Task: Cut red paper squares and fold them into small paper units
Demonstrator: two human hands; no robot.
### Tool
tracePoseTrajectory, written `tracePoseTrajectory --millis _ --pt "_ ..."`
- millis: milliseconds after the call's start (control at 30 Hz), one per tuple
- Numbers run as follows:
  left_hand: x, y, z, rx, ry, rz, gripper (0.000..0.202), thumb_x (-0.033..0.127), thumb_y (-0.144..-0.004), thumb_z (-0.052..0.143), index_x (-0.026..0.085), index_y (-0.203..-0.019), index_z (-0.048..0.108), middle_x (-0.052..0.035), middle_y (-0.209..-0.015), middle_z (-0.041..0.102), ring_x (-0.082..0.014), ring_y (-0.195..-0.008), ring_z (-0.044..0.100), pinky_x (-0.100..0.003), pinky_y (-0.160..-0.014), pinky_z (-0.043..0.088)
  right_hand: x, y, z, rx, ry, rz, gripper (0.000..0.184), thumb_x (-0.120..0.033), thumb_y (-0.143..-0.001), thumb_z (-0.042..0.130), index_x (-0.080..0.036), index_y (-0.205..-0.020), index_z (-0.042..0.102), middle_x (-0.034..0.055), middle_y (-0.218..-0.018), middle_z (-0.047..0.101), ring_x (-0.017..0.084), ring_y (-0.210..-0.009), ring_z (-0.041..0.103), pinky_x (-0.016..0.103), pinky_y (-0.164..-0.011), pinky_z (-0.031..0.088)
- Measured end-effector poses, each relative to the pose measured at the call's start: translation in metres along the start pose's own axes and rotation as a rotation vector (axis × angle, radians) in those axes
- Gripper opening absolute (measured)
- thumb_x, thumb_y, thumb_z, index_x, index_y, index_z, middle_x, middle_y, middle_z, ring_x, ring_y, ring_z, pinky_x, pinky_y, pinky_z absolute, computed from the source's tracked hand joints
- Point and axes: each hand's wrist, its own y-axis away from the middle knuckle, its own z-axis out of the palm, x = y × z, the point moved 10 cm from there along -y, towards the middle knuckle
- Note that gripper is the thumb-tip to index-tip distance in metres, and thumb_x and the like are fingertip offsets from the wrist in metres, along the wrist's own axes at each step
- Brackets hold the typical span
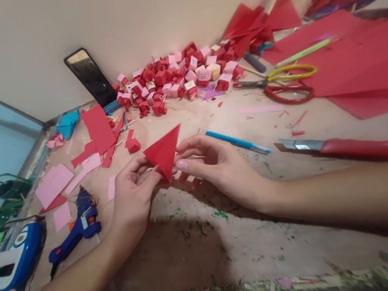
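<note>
Our forearms (65, 284) reach over the table (264, 246); our left hand (131, 189) pinches the red paper triangle (164, 152) above it, and our right hand (223, 168) curls beside the paper's edge, whether gripping we cannot tell. We do well to match edges before pressing any crease.

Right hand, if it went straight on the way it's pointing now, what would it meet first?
Most likely the red paper triangle held in the left hand; the right hand may already touch it, depth is unclear.

The paper triangle (164, 153) is red, the pen (232, 142) blue, the glue gun (79, 230) dark blue.
</note>
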Motion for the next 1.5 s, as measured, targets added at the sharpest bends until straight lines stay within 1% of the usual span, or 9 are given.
tracePoseTrajectory --millis 100,200,367,633,800,1000,1167,1333,1500 --pt "-0.002 0.001 0.010 -0.071 0.013 -0.030 0.037 0.022 -0.074 0.094 0.018 -0.108 0.079 -0.0042 -0.096 0.082 -0.0181 -0.082 0.079 -0.026 -0.073 0.065 0.001 -0.002 -0.003 0.032 0.024 0.027 0.032 -0.025 -0.077 0.093 -0.019 -0.101 0.073 0.0001 -0.085 0.076 0.010 -0.060 0.063 0.019 -0.049 0.048" --pt "-0.004 0.003 0.015 -0.122 -0.007 -0.037 0.034 0.016 -0.075 0.091 0.018 -0.107 0.080 -0.0042 -0.098 0.082 -0.0185 -0.085 0.078 -0.026 -0.075 0.065 0.007 -0.002 -0.004 0.033 0.044 0.090 0.023 -0.032 -0.081 0.089 -0.019 -0.091 0.072 -0.0022 -0.067 0.069 0.009 -0.045 0.053 0.019 -0.039 0.038" --pt "0.000 0.010 0.018 -0.232 0.009 -0.041 0.018 0.022 -0.093 0.070 0.017 -0.108 0.080 -0.0061 -0.098 0.080 -0.0163 -0.078 0.074 -0.026 -0.070 0.061 0.006 -0.001 -0.007 0.059 0.054 0.057 0.024 -0.035 -0.083 0.087 -0.018 -0.080 0.070 -0.0035 -0.058 0.062 0.009 -0.043 0.049 0.020 -0.039 0.034" --pt "0.009 0.007 0.011 -0.111 -0.156 0.020 0.026 0.029 -0.095 0.078 0.018 -0.074 0.068 0.0034 -0.059 0.066 -0.0087 -0.053 0.061 -0.017 -0.054 0.051 -0.007 0.000 -0.005 0.077 0.159 -0.054 0.025 -0.032 -0.084 0.087 -0.015 -0.074 0.071 -0.0015 -0.065 0.065 0.009 -0.054 0.054 0.020 -0.048 0.042" --pt "0.012 0.009 0.011 -0.111 -0.155 0.030 0.022 0.027 -0.097 0.076 0.019 -0.077 0.070 0.0029 -0.062 0.069 -0.0097 -0.055 0.065 -0.017 -0.054 0.052 0.004 0.003 0.004 -0.014 0.103 0.067 0.025 -0.037 -0.090 0.082 -0.018 -0.077 0.071 -0.0033 -0.055 0.061 0.008 -0.039 0.046 0.020 -0.036 0.032" --pt "0.002 0.016 0.018 -0.279 -0.151 -0.072 0.016 0.030 -0.100 0.071 0.019 -0.088 0.072 0.0028 -0.065 0.068 -0.0112 -0.058 0.066 -0.021 -0.060 0.054 0.007 0.005 0.006 -0.083 0.229 0.109 0.028 -0.034 -0.094 0.075 -0.017 -0.071 0.074 -0.0041 -0.044 0.053 0.007 -0.034 0.041 0.018 -0.032 0.027" --pt "0.006 0.013 0.019 -0.195 -0.258 -0.067 0.024 0.031 -0.096 0.073 0.019 -0.076 0.067 0.0038 -0.055 0.061 -0.0092 -0.048 0.056 -0.019 -0.049 0.045 0.006 0.002 0.007 -0.107 0.314 0.097 0.029 -0.028 -0.095 0.073 -0.016 -0.069 0.075 -0.0035 -0.046 0.055 0.006 -0.036 0.044 0.016 -0.034 0.028" --pt "0.015 0.013 0.016 -0.114 -0.323 0.026 0.029 0.031 -0.097 0.072 0.020 -0.072 0.063 0.0039 -0.054 0.058 -0.0091 -0.048 0.052 -0.019 -0.048 0.042 0.007 0.004 0.009 -0.110 0.254 0.115 0.031 -0.035 -0.095 0.075 -0.018 -0.069 0.073 -0.0042 -0.048 0.054 0.006 -0.037 0.042 0.017 -0.035 0.027" --pt "0.011 0.009 0.007 -0.085 -0.301 0.052 0.032 0.038 -0.098 0.074 0.020 -0.074 0.062 0.0033 -0.058 0.060 -0.0104 -0.051 0.057 -0.021 -0.051 0.045 0.016 0.008 0.015 -0.165 0.224 0.182 0.029 -0.040 -0.094 0.078 -0.017 -0.077 0.079 0.0012 -0.065 0.069 0.006 -0.041 0.044 0.020 -0.037 0.030"
